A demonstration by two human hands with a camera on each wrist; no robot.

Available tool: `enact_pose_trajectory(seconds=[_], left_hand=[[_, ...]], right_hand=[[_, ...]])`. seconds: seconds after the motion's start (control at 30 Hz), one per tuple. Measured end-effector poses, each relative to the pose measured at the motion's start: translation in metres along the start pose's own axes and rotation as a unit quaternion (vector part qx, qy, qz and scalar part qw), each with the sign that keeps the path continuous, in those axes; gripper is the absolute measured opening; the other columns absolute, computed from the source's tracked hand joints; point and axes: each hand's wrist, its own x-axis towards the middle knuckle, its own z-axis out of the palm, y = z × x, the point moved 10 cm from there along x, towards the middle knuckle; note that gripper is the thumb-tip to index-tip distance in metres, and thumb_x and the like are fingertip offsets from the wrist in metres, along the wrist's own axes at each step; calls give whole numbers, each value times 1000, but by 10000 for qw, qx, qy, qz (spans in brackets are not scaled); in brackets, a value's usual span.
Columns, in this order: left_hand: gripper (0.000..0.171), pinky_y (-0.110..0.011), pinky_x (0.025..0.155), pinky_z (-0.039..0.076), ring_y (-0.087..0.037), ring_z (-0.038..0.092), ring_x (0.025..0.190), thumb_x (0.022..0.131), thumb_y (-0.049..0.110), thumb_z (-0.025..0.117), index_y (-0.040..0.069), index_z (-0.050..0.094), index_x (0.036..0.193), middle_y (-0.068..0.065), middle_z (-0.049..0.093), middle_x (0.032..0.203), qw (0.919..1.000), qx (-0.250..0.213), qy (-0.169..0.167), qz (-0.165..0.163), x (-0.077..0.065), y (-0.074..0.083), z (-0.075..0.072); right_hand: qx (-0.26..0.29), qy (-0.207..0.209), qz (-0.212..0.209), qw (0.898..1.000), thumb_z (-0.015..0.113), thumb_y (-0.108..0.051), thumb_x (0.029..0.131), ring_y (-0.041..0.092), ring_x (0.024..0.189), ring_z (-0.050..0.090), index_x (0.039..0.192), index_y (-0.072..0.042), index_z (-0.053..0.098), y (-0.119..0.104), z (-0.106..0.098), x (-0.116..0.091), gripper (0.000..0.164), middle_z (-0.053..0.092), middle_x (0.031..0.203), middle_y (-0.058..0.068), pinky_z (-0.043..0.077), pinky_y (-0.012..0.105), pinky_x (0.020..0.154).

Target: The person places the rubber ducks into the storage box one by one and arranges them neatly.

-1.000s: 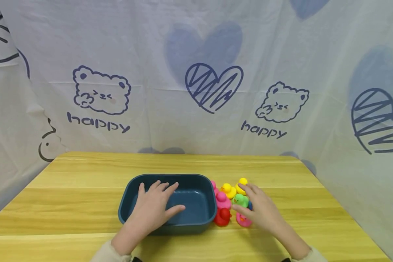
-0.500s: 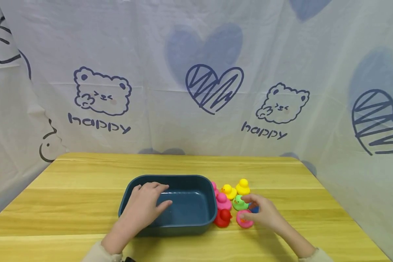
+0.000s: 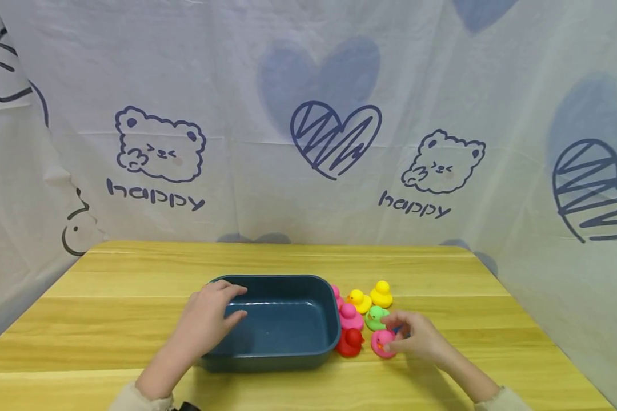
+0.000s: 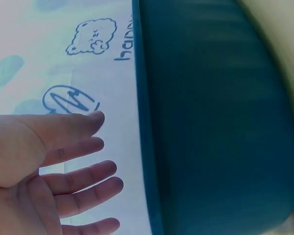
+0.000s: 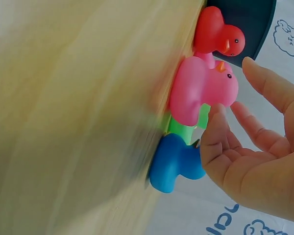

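My right hand [image 3: 419,339] hovers over the near right of a cluster of rubber ducks, fingers bent and apart from the thumb. Its fingertips are right at the head of a pink rubber duck [image 5: 191,93] in the right wrist view. Under that hand sits a blue rubber duck [image 5: 169,164], mostly hidden in the head view. A green rubber duck [image 3: 375,318] stands just beyond. Over the left end of a dark blue tub [image 3: 267,363] hangs my left hand [image 3: 205,319], fingers loosely spread, holding nothing. The tub's inside shows no ducks.
Against the tub's right side sit a red rubber duck [image 3: 351,342] and another pink duck [image 3: 349,317], with a further pink one partly behind the rim. Two yellow ducks [image 3: 381,294] stand farther back. A printed curtain [image 3: 257,188] hangs behind the wooden table [image 3: 108,319].
My left hand has drawn back leftward from over the tub's middle to its left end. The right hand has lowered toward the near pink and blue ducks, its fingers bending more.
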Motion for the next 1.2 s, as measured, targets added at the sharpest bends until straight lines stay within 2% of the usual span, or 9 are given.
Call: enact_pose_trajectory(seconds=[0.23, 0.43, 0.73, 1.03, 1.2], left_hand=[[34, -40, 68, 50, -28, 57, 84, 69, 11, 76, 4, 65, 100, -10, 59, 92, 9991, -174, -207, -314, -3, -21, -3], [35, -43, 72, 49, -30, 56, 85, 70, 8, 75, 0, 64, 102, -13, 58, 94, 9971, -398, -367, -533, -5, -43, 0], [36, -40, 65, 49, -31, 55, 81, 71, 5, 73, -4, 61, 105, -18, 56, 96, 9909, -808, -633, -875, -10, -72, 7], [38, -37, 64, 48, -25, 53, 78, 73, 4, 72, -6, 59, 107, -20, 58, 99, 9807, -1207, -1052, -1120, -12, -89, 16], [39, -34, 61, 47, -22, 52, 75, 74, 4, 71, -7, 58, 108, -20, 58, 97, 9701, -1532, -1240, -1415, -15, -100, 23]], right_hand=[[81, -126, 200, 9997, 74, 0, 67, 20, 69, 51, 103, 13, 55, 6, 3, 1, 43, 56, 87, 9, 46, 22, 54], [284, -322, 326, 9985, 70, 0, 70, 18, 69, 49, 103, 14, 54, 10, 6, 2, 39, 54, 85, 8, 48, 26, 49], [442, -498, 433, 9968, 68, -1, 74, 17, 70, 48, 104, 15, 52, 12, 8, 3, 38, 52, 84, 7, 47, 25, 49], [432, -523, 476, 9966, 69, -3, 74, 18, 70, 47, 103, 12, 54, 14, 9, 3, 37, 53, 83, 7, 47, 25, 50], [416, -534, 505, 9964, 70, -4, 73, 17, 70, 47, 103, 11, 54, 15, 10, 5, 36, 52, 82, 6, 47, 25, 50]])
